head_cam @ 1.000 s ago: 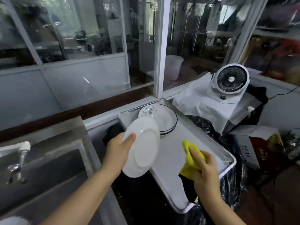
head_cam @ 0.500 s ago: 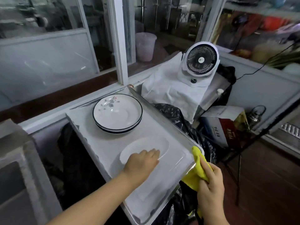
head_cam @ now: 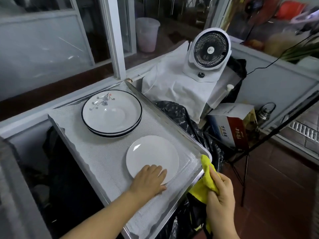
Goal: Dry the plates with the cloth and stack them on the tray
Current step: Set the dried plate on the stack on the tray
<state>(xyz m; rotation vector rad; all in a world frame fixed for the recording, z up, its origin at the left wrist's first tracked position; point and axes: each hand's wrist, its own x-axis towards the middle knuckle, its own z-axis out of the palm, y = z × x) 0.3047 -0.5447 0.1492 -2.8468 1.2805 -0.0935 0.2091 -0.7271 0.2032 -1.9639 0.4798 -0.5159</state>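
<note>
A plain white plate (head_cam: 152, 155) lies flat on the metal tray (head_cam: 82, 138), toward its near right end. My left hand (head_cam: 149, 181) rests on the plate's near edge with the fingers laid flat. Behind it on the tray stands a stack of dark-rimmed plates with a flower pattern (head_cam: 112, 112). My right hand (head_cam: 220, 192) grips a yellow cloth (head_cam: 206, 176) just off the tray's near right corner, apart from the white plate.
A white desk fan (head_cam: 209, 54) stands on a white-covered surface behind the tray. Black plastic bags (head_cam: 186, 118) and a cardboard box (head_cam: 231, 125) sit to the right. A steel counter edge (head_cam: 10, 178) runs along the left. Windows close the back.
My left hand carried the white plate from beside the sink over to the tray and laid it flat there. The view swung right. My right hand kept the cloth near the tray's corner.
</note>
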